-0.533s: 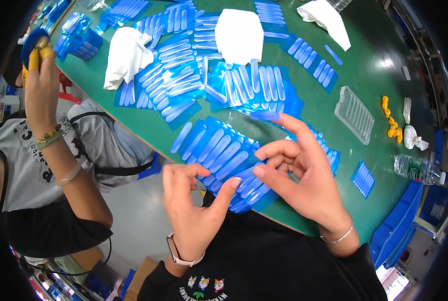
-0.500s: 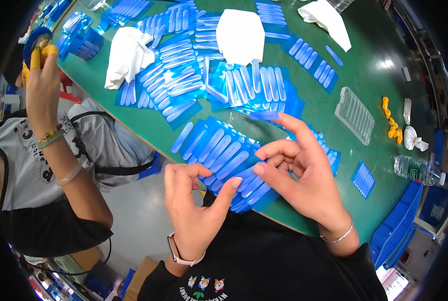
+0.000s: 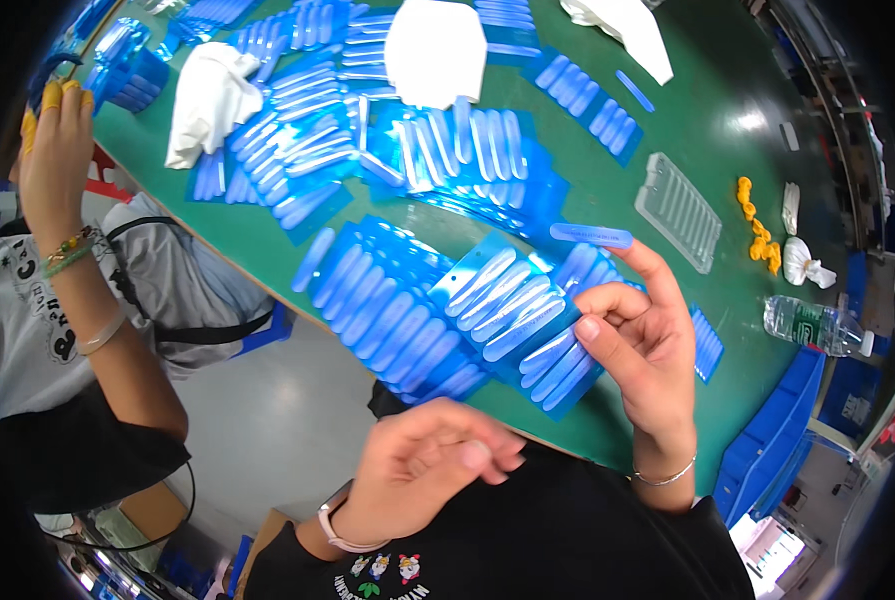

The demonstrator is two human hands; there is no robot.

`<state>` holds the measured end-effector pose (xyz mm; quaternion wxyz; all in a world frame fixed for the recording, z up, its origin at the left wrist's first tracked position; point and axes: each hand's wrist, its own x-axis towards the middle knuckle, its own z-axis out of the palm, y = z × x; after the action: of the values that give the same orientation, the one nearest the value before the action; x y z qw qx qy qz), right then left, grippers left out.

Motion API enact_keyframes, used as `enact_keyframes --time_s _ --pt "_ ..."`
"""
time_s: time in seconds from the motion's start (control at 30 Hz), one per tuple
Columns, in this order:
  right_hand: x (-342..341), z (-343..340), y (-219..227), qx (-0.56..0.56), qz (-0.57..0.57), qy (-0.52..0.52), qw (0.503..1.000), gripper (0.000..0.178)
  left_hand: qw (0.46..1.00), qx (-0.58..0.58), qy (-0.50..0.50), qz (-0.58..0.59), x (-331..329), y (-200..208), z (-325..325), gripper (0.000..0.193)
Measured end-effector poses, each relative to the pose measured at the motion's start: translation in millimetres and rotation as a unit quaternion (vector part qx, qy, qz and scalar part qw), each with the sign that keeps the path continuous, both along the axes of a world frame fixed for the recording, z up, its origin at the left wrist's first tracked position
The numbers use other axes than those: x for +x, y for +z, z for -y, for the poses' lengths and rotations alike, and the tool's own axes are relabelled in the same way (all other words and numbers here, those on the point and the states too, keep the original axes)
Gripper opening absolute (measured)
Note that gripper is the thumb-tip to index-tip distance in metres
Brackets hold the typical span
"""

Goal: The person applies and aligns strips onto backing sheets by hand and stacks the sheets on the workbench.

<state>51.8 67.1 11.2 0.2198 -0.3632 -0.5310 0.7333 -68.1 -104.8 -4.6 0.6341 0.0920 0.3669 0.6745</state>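
My right hand pinches the right edge of a clear blue film sheet between thumb and curled fingers. Rows of long, rounded translucent blue strips are stuck on this sheet. A single blue strip rests against the tip of my raised right index finger. My left hand hovers in front of the table edge, apart from the sheet. Its fingers are blurred but loosely extended, and nothing shows in them. Left of the held sheet lies a stack of similar strip sheets, close to the table edge.
Farther back, more strip sheets spread under white cloths and a white pad. On the right are a clear ribbed tray, yellow finger cots and a water bottle. A co-worker's hand is at far left.
My left hand has drawn back from the sheets toward my body. The right hand has shifted right with the held sheet, which now shows flatter and more fully. The co-worker's hand has lowered slightly.
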Motion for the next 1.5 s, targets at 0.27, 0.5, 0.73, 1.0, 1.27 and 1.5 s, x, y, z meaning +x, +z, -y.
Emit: enact_keyframes --time_s 0.27,0.5,0.73,1.0,1.27,1.5 --pt "62.8 9.5 0.8 -0.004 0.017 -0.063 0.998 0.059 0.999 -0.053 0.007 0.008 43.3 -18.3 -46.5 0.041" --pt "103.4 16.3 -6.6 0.078 0.098 -0.09 0.988 0.058 0.995 -0.085 -0.03 -0.034 74.9 -13.9 -62.2 0.027" --pt "125.1 11.9 -10.4 0.124 0.134 -0.112 0.977 0.056 0.993 -0.084 -0.053 -0.069 100.6 -11.6 -76.1 0.025" --pt "146.8 9.7 -17.1 0.145 0.096 -0.09 0.981 0.058 0.978 -0.103 -0.079 -0.166 110.3 -11.0 -85.0 0.024" --pt "156.4 9.6 -17.6 0.163 0.1 -0.065 0.98 0.062 0.971 -0.113 -0.056 -0.202 121.7 -13.5 -87.5 0.022" --pt "160.8 8.9 -15.1 0.121 0.08 -0.083 0.986 0.06 0.973 -0.093 -0.052 -0.204 129.2 -8.8 -89.5 0.023"
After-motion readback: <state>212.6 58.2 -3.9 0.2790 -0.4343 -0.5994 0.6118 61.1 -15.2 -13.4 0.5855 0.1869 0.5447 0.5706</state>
